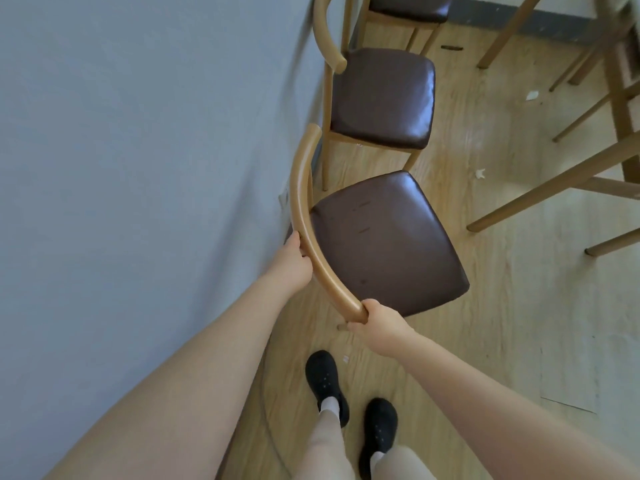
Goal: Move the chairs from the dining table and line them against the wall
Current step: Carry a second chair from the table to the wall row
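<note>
Both forearms reach down from the camera: the left hand [292, 263] grips the middle of the curved backrest [304, 216] on its wall [138, 133] side, and the right hand [377, 322] clasps the near end of the same rail. The held chair [384, 240] sits just beside the wall, next in line after two placed chairs [384, 98]. This looks like the placing step: its seat faces the room and table legs [554, 188], but the backrest runs skewed to the wall, so the near end likely needs swinging in.

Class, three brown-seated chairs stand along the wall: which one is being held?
The nearest chair: both hands, left and right, grip its curved backrest; the others stand untouched.
</note>
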